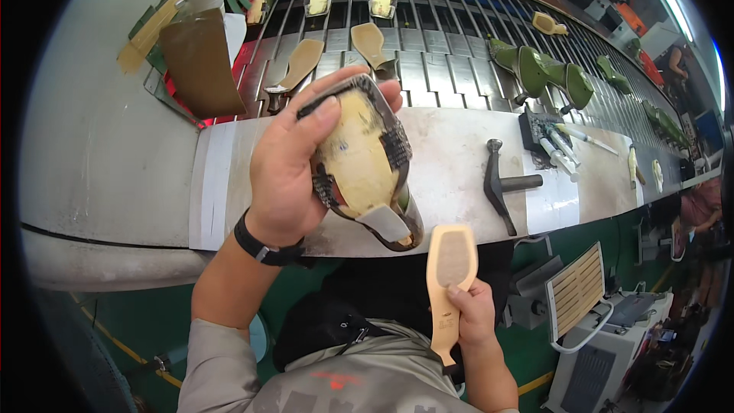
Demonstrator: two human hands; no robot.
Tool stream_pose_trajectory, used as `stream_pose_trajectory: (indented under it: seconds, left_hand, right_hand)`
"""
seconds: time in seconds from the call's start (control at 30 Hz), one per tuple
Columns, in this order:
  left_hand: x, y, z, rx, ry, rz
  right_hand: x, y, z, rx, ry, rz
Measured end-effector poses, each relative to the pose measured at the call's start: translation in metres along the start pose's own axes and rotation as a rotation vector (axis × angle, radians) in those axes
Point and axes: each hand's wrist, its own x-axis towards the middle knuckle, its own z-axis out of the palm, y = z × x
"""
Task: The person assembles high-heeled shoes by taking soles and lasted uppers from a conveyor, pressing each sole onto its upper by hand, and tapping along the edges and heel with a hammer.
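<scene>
My left hand (284, 168) is wrapped round a lasted shoe (355, 153), held bottom up above the bench. Its cream underside shows, with dark material folded over the edges and the thumb lying on it. Lower and to the right, my right hand (475, 312) grips a beige shoe sole (449, 264) by its narrow part, just off the bench's front edge. The sole's broad end points up and has a greyish patch; its narrow end is dark at the tip. Shoe and sole are apart.
A hammer (498, 183) lies on the pale bench (451, 145), left of a black block (537, 131) and white-handled tools (563, 154). Beyond, a roller conveyor (440, 69) carries loose soles (303, 61), lasted shoes (381, 1) and green heeled shoes (535, 70). Other people stand far right.
</scene>
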Motion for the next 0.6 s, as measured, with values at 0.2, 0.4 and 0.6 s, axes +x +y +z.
stream_pose_trajectory:
  seconds: [0.2, 0.4, 0.6]
  left_hand:
    - [-0.015, 0.0, 0.025, 0.046, -0.138, -0.061]
    - [-0.028, 0.001, 0.035, 0.207, -0.268, -0.052]
    - [-0.034, 0.006, 0.026, 0.171, -0.352, -0.08]
  right_hand:
    - [-0.009, -0.049, 0.052, 0.093, -0.184, -0.518]
    - [0.004, -0.097, 0.102, -0.089, -0.298, -0.599]
    - [0.011, -0.095, 0.104, -0.228, -0.355, -0.699]
